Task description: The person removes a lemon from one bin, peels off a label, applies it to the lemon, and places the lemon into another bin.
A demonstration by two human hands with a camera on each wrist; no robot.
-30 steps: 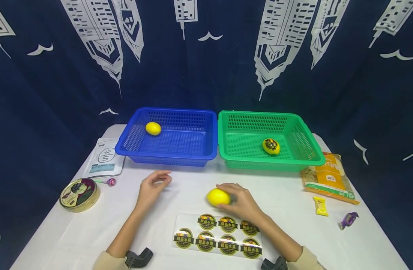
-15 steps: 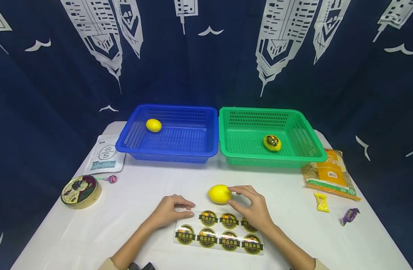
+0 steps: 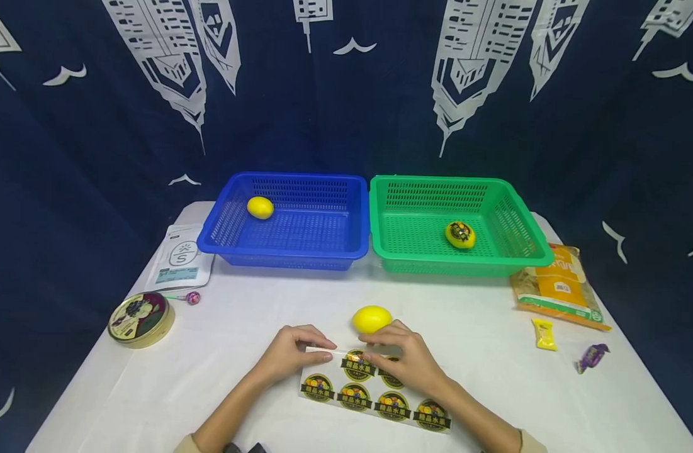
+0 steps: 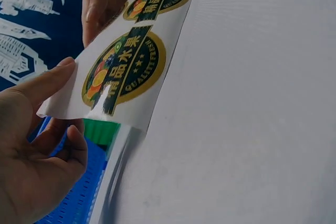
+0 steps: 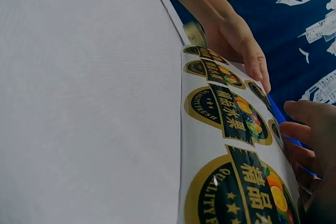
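In the head view a sheet of round fruit stickers lies at the near middle of the white table. My left hand pinches its far left corner, thumb on top and fingers beneath; in the left wrist view that corner of the sticker sheet is bent up. My right hand is over the sheet's far edge, thumb and fingers apart, the thumb beside a sticker in the far row. It hides part of that row. Just beyond its fingers rests a plain lemon.
At the back stand a blue basket with a plain lemon and a green basket with a stickered lemon. A round tin, lollipop and white pouch lie left; a snack bag and wrapped candies right.
My right hand has let go of the lemon and moved onto the sticker sheet. My left hand has come down and right to take the sheet's corner. The sheet has turned slightly.
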